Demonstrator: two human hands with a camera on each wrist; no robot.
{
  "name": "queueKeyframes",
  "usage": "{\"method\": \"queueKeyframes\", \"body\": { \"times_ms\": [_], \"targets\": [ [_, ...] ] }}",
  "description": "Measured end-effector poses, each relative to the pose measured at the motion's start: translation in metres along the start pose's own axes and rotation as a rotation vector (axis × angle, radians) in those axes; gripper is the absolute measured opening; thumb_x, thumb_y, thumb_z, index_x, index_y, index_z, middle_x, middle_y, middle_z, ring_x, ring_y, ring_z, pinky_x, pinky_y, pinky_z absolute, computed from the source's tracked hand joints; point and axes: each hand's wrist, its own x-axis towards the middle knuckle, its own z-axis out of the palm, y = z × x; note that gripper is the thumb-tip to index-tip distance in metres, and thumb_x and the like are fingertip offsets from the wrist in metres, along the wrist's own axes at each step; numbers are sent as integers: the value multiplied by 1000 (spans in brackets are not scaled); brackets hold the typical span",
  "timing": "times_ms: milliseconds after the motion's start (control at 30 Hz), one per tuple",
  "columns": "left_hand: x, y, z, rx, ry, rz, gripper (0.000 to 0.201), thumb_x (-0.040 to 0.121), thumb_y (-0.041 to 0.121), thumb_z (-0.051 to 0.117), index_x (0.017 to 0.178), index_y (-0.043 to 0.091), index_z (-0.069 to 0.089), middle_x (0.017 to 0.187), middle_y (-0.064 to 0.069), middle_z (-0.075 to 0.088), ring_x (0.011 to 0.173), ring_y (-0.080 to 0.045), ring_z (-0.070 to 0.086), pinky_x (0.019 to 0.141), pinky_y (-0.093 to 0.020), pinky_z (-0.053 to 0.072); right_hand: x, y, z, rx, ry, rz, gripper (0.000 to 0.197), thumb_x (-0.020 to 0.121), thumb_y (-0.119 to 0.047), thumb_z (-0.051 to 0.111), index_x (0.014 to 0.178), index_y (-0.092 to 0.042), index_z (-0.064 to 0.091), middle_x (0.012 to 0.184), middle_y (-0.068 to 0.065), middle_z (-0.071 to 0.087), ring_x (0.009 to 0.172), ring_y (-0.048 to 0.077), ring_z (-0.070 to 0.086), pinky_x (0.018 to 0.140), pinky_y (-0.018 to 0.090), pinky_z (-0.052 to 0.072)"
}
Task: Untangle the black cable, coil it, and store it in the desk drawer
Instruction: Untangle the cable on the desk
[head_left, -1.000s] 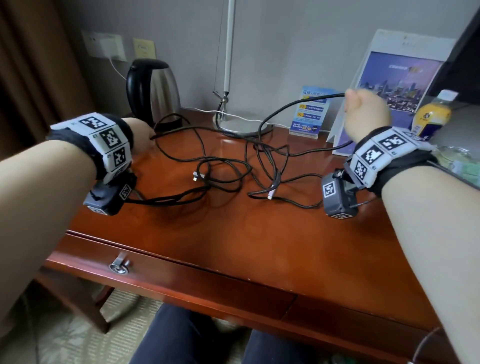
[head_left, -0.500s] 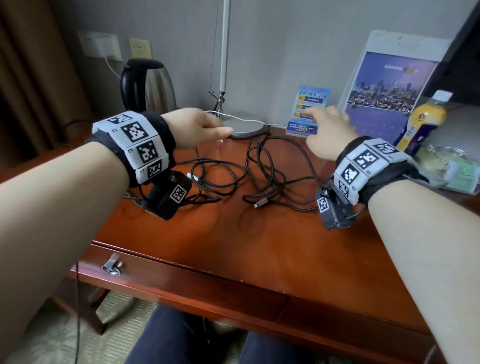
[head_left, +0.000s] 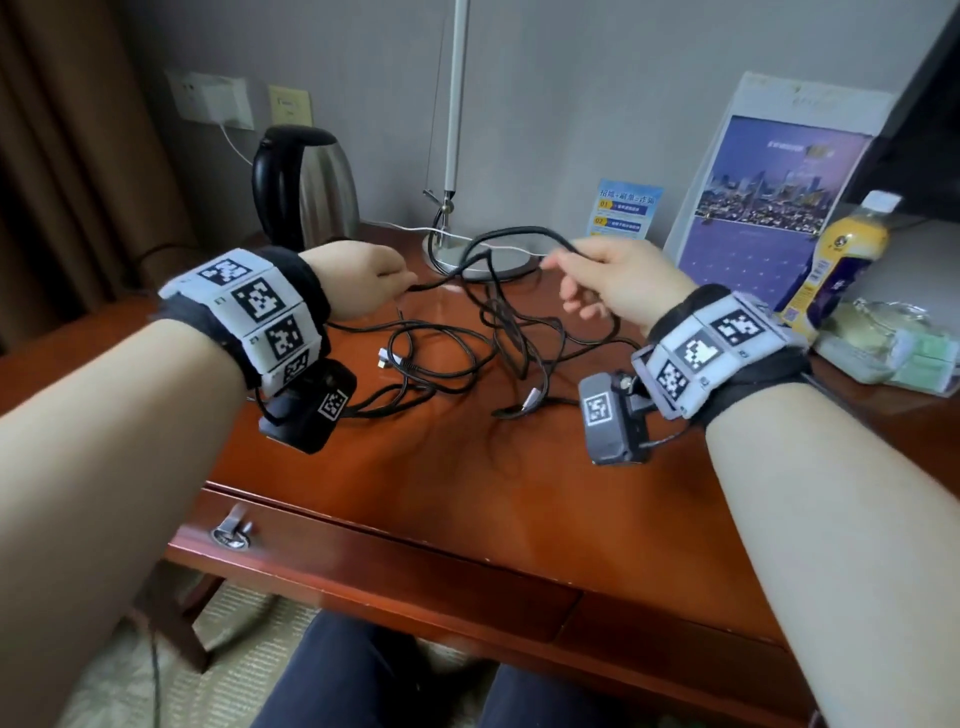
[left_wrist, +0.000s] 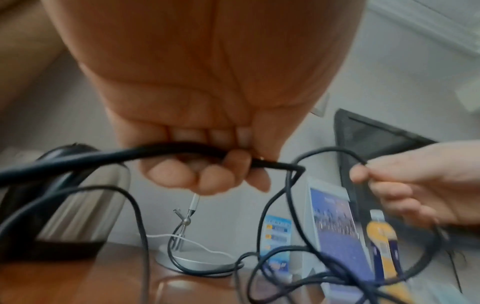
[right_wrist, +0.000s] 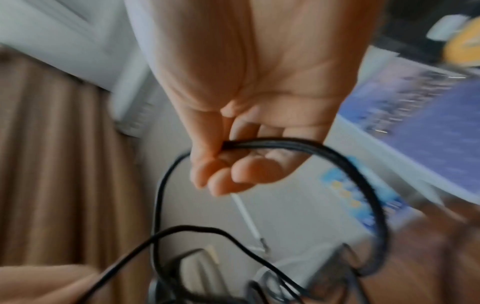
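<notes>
- Left hand (head_left: 358, 278) is up over the desk (head_left: 467, 493), fingers curled tight around a strand of the black cable (head_left: 441, 358).
- Right hand (head_left: 618, 283) pinches another strand between thumb and fingertips, lifting a loop off the wood.
- Most of the cable lies in tangled loops on the desk between both wrists, connector ends resting loose.
- The drawer (head_left: 363, 566) below sits closed.
- Kettle (head_left: 306, 192) and lamp base (head_left: 467, 254) stand behind the tangle.
</notes>
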Motion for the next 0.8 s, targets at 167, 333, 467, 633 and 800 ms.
{"method": "queueKeyframes", "body": {
  "times_ms": [167,333,467,633,800],
  "targets": [
    [-6,0,5,-656,50,-132,63,92,63,23,77,16,61,62,-2,53,56,-19,47,66,-29,43,-24,-21,41,-233,-60,-159,17,91,-25,55,97,-22,71,62,-10,60,60,10,57,67,25,50],
    [-10,7,16,-289,-48,-221,54,88,62,39,75,13,58,63,-2,57,55,-19,51,57,-26,43,-41,-18,73,-157,-151,-215,20,90,-19,58,105,-23,71,68,-8,64,65,8,59,77,23,49],
    [-9,5,25,-575,24,-222,7,82,20,63,82,14,61,60,0,54,31,-8,44,33,-14,31,-44,-17,72,-131,-154,-247,19,90,-23,59,104,-23,71,70,-16,63,59,-7,56,69,9,44],
    [-21,6,37,-675,166,-46,14,86,11,58,91,23,53,81,1,66,65,-9,58,50,-10,42,-40,-12,54,-347,217,-385,19,84,-33,63,102,-33,69,106,-12,53,103,7,47,92,23,36],
    [-30,10,34,-537,259,85,15,92,14,50,106,21,51,73,12,62,61,4,53,56,-6,38,-40,-13,49,-577,-141,-321,15,90,-41,51,86,-45,65,90,-12,68,95,12,47,94,36,39]
  ]
}}
